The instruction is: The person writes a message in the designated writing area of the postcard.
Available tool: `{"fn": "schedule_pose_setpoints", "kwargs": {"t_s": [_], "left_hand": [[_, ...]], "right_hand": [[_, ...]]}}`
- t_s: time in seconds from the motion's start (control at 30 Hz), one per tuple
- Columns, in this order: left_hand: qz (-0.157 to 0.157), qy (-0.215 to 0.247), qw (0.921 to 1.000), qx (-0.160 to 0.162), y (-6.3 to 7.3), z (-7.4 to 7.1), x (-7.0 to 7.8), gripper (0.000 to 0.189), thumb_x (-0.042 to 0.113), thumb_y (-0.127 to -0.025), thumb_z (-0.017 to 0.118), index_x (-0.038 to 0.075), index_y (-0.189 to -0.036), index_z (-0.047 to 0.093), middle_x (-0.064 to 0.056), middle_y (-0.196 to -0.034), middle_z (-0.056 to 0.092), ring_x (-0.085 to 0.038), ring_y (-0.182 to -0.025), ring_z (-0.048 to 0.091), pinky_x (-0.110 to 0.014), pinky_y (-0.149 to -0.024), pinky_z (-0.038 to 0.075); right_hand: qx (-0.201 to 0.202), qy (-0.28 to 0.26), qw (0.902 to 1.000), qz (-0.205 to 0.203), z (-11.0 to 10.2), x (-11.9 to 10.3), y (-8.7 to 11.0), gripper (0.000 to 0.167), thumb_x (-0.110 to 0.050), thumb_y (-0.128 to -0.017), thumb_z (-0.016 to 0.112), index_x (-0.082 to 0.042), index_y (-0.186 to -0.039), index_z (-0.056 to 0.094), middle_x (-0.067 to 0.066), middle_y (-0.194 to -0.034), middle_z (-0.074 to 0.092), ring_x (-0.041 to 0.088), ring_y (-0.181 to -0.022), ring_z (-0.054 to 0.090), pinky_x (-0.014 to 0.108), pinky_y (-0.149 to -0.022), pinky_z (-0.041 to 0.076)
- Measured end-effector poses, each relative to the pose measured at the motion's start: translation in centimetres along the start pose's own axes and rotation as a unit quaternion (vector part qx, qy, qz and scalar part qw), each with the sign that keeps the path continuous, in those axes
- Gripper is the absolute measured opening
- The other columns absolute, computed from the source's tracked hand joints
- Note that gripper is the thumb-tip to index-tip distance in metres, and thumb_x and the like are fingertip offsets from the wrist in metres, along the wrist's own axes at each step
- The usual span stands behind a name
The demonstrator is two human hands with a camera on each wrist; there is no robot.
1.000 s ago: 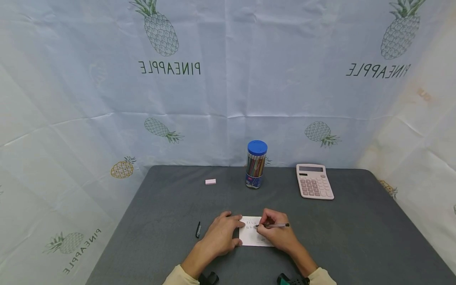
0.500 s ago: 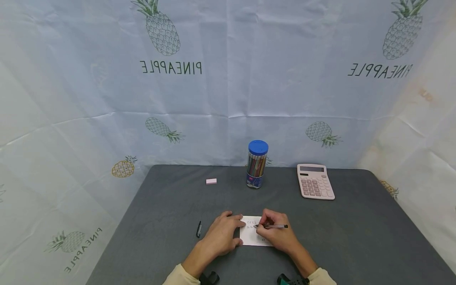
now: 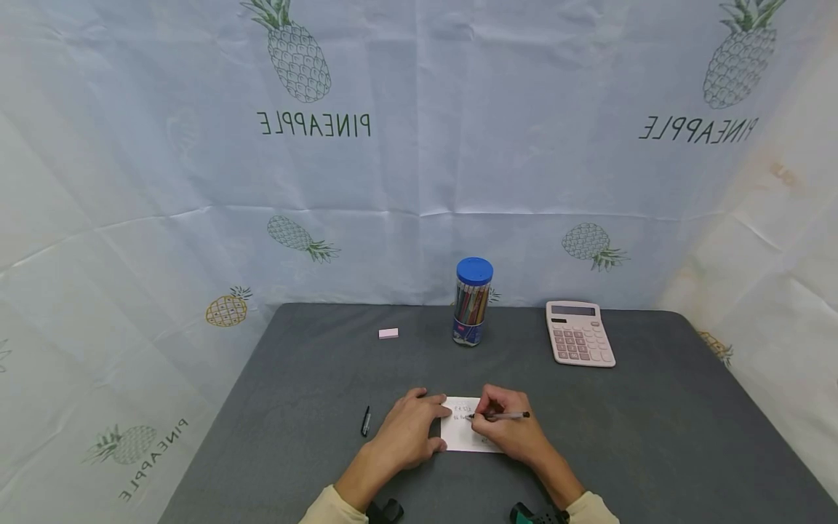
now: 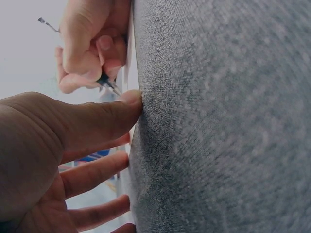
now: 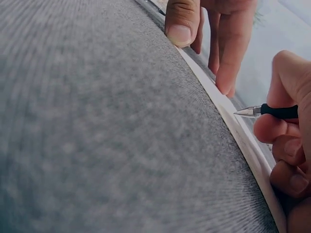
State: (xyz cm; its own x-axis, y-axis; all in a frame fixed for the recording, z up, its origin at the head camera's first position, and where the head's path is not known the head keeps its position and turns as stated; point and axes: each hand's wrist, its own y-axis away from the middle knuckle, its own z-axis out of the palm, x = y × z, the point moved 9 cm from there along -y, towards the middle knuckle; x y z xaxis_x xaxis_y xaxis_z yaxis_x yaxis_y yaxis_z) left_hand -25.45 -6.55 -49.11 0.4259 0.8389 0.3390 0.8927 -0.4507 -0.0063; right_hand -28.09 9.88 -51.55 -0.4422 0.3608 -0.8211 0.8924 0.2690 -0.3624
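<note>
A white sheet of paper (image 3: 461, 438) with handwritten marks lies on the grey table. My right hand (image 3: 513, 429) pinches a pen (image 3: 507, 415) between thumb and fingers, its metal tip at the paper's surface. In the right wrist view the pen (image 5: 279, 111) shows a black grip and a silver cone tip. My left hand (image 3: 407, 429) rests at the paper's left edge, fingers spread, with the thumb and a fingertip on it. The left wrist view shows that thumb (image 4: 104, 121) on the paper's edge, close to the pen tip. A black pen cap (image 3: 365, 422) lies left of my left hand.
Toward the back of the grey table (image 3: 327, 378) stands a clear tub of pencils (image 3: 471, 302) with a blue lid. A pink calculator (image 3: 579, 335) lies back right, a small pink eraser (image 3: 388, 333) back left. A pineapple-print cloth (image 3: 419, 160) hangs behind.
The pen tip and right fingers have shifted very slightly over the paper, and the second line of writing looks a little different. The left hand stays put on the paper.
</note>
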Motion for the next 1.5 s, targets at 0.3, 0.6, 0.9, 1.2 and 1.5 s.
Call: {"fn": "schedule_pose_setpoints", "kwargs": {"t_s": [0.3, 0.6, 0.9, 1.2, 1.5], "left_hand": [[0.007, 0.000, 1.0000, 0.007, 0.0, -0.1, 0.0, 0.047, 0.023, -0.083, 0.097, 0.018, -0.128, 0.083, -0.002, -0.147, 0.072, -0.039, -0.142, 0.062, -0.059, -0.114, 0.054], [0.005, -0.001, 1.0000, 0.006, 0.1, -0.2, 0.1, 0.047, 0.024, -0.084, 0.097, 0.018, -0.128, 0.083, -0.002, -0.147, 0.072, -0.039, -0.142, 0.062, -0.059, -0.114, 0.054], [0.003, 0.001, 1.0000, 0.004, 0.2, -0.1, 0.1, 0.047, 0.024, -0.084, 0.097, 0.019, -0.129, 0.082, -0.001, -0.147, 0.072, -0.039, -0.142, 0.062, -0.059, -0.114, 0.054], [-0.001, 0.000, 1.0000, 0.000, 0.1, 0.0, 0.1, 0.048, 0.025, -0.084, 0.097, 0.019, -0.129, 0.082, -0.001, -0.148, 0.072, -0.038, -0.143, 0.061, -0.060, -0.114, 0.054], [0.003, 0.002, 1.0000, 0.003, 0.1, -0.1, 0.2, 0.047, 0.024, -0.084, 0.097, 0.019, -0.129, 0.083, -0.002, -0.148, 0.072, -0.039, -0.141, 0.062, -0.060, -0.113, 0.054]], "right_hand": [[-0.010, 0.002, 0.9999, -0.002, 0.0, -0.1, 0.0, 0.036, 0.007, -0.075, 0.078, -0.025, -0.074, 0.062, -0.016, -0.064, 0.051, -0.003, -0.054, 0.041, 0.017, -0.050, 0.032], [0.008, 0.004, 0.9999, -0.009, -0.4, -0.1, -0.1, 0.035, 0.009, -0.075, 0.077, -0.022, -0.073, 0.061, -0.013, -0.065, 0.055, -0.002, -0.056, 0.044, 0.018, -0.051, 0.034], [-0.010, -0.011, 0.9996, 0.025, -0.5, 0.8, 0.0, 0.034, 0.008, -0.078, 0.078, -0.023, -0.076, 0.064, -0.011, -0.069, 0.060, 0.000, -0.059, 0.049, 0.018, -0.053, 0.037], [-0.017, -0.007, 0.9997, 0.015, -0.5, 0.6, 0.1, 0.033, 0.008, -0.076, 0.077, -0.021, -0.075, 0.063, -0.013, -0.066, 0.052, -0.001, -0.058, 0.043, 0.017, -0.054, 0.032], [-0.011, -0.003, 0.9999, 0.006, -0.6, 0.5, 0.1, 0.036, 0.007, -0.077, 0.077, -0.026, -0.075, 0.063, -0.013, -0.066, 0.054, -0.001, -0.057, 0.044, 0.017, -0.053, 0.033]]}}
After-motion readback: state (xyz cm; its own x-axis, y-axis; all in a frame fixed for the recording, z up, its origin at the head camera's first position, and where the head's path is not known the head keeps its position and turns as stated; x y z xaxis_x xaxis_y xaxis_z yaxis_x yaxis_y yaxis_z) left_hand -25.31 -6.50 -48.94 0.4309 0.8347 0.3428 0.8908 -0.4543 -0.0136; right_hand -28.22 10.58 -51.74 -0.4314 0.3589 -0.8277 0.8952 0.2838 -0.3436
